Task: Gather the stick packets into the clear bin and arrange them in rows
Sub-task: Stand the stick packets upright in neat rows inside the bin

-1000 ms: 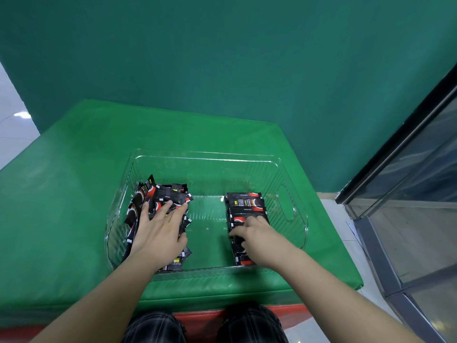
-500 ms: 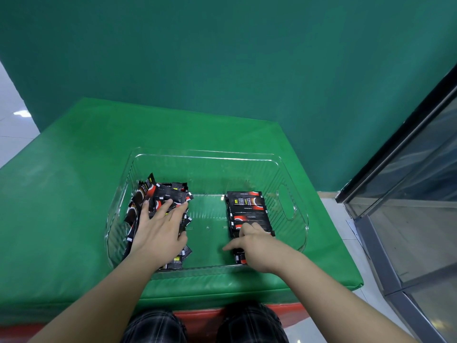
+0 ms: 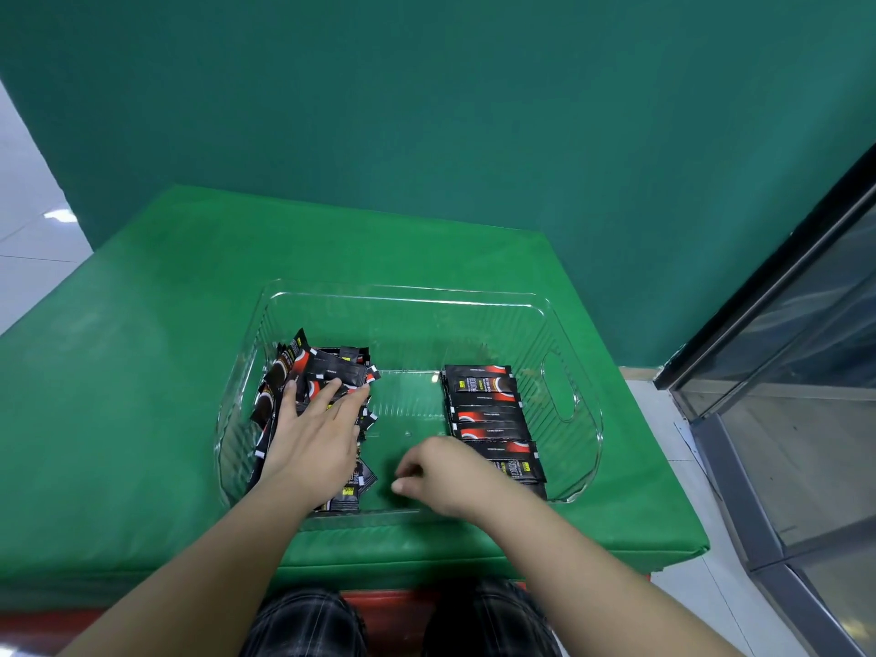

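A clear plastic bin stands on the green padded table. In its left half lies a loose heap of black-and-red stick packets. My left hand rests flat on that heap with its fingers spread. A tidy row of stick packets runs front to back in the right half. My right hand hovers over the bin's bare middle near the front wall, just left of the row, fingers loosely curled and holding nothing.
The green table stretches left of and behind the bin. A green wall rises at the back. To the right are a glass panel and a tiled floor. My knees show below the table's front edge.
My right hand has left the near end of the tidy row and moved left and toward me, over the bin's middle. My left hand stays on the heap.
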`<state>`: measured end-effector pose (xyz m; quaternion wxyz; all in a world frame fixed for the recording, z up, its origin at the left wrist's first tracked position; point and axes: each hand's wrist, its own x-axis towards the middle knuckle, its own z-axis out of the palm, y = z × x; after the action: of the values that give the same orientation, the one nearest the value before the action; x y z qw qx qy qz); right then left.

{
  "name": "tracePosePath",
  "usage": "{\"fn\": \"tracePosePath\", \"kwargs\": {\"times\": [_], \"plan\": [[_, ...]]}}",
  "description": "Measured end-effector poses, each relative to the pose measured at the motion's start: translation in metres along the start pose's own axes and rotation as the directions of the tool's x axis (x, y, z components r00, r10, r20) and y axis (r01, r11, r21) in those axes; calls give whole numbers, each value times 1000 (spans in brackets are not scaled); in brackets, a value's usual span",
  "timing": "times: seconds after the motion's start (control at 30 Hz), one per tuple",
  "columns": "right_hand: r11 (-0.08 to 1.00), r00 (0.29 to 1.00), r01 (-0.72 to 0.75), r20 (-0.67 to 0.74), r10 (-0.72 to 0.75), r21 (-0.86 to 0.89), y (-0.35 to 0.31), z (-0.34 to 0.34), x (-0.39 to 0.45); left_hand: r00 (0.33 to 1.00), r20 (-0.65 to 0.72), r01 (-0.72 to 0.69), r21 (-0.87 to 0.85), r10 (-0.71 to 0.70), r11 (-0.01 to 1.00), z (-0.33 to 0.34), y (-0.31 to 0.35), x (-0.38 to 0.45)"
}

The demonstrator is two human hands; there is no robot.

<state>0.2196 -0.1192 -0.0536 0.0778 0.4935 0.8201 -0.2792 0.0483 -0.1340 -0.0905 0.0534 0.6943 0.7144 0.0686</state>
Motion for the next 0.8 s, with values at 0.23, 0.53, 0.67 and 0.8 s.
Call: {"fn": "tracePosePath", "kwargs": {"times": [0.23,0.53,0.67,0.8], "plan": [[961,984,-168,-25,178,219,-29,20,29,1000,12,8,47,-9,999,-1,1,1],[906,981,-148,-57,186,397,-34,27,45,999,25,20,62,-22,998,-2,2,2],[876,979,-153,-48,196,458,-32,30,46,1000,17,20,63,-21,998,-1,1,1],[875,976,-150,-69,204,460,-36,29,47,1000,8,21,79,-22,997,-1,1,2]]}}
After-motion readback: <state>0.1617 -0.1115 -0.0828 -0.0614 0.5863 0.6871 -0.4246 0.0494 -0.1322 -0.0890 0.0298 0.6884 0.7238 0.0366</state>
